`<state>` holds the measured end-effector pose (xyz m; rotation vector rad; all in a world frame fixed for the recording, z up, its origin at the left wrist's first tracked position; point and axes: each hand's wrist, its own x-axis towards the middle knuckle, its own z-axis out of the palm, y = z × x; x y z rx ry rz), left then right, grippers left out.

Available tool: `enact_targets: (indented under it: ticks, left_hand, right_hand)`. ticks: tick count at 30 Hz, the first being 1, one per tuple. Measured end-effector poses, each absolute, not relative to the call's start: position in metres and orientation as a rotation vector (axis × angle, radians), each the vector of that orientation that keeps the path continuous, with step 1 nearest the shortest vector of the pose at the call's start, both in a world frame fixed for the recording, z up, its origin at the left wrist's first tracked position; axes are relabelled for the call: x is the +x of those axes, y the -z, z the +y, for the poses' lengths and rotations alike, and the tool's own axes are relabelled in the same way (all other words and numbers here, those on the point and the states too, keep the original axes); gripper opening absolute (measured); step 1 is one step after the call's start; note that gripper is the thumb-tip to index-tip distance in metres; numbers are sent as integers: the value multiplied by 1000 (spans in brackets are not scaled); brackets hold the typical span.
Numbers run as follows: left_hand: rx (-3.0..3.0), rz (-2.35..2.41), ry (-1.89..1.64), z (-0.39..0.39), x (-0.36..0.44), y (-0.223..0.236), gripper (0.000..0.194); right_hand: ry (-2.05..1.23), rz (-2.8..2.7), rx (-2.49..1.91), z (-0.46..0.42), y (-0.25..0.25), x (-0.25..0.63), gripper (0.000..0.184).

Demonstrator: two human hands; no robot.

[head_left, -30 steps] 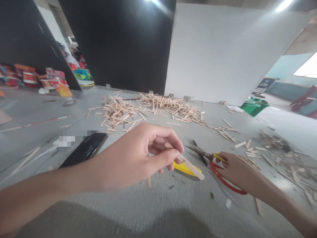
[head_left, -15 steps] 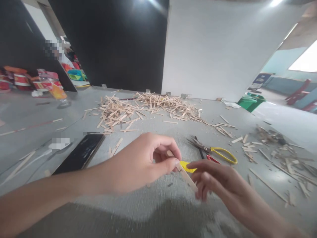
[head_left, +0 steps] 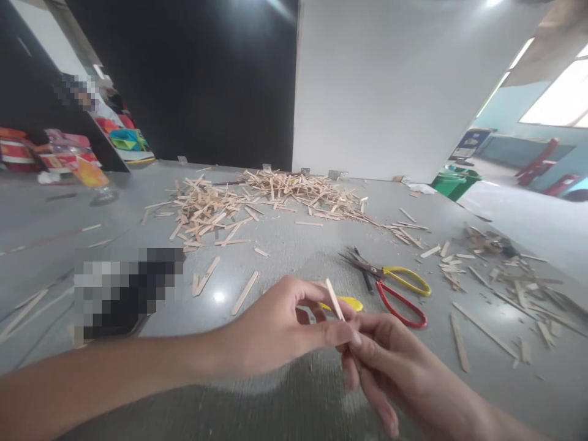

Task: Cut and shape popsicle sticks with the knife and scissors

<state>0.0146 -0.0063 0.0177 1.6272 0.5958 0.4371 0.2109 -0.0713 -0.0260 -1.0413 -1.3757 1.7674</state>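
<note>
Moved right hand (head_left: 399,352) off scissors (head_left: 375,271) to join left hand (head_left: 275,331); now pinching stick (head_left: 334,299) with both, just left of scissors, apparently for steadier grip, with upper end poking free.

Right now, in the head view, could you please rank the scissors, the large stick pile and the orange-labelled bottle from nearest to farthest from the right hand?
1. Scissors: just beyond the right hand.
2. Stick pile: farther back, toward the left.
3. Bottle: far left, back.
</note>
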Motion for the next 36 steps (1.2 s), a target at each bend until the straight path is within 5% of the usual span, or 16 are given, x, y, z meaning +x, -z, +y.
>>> enact_targets:
  ticks: [4,7,14,21,30,36]
  left_hand:
    - [1689,761,-500,-6,12,-20,29]
    - [1755,868,-546,-3,8,-24,26]
    - [2206,923,-480,11,0,-34,24]
    - [2075,941,-479,21,-2,-34,33]
    - [1847,944,-643,19,-1,-37,20]
    - [1668,946,-783,18,4,-20,66]
  right_hand:
    - [-1301,-1709,-1292,-66,28,215,48]
    - [-698,-1965,-1441,-57,42,224,23]
    - [-148,-2309,-1422,-43,70,237,30]
    - [6,-2456,-1390,-39,56,243,51]
    - [-30,-2190,-1415,-35,33,257,22]
    - [13,-1722,-1502,-47,-2,264,14]
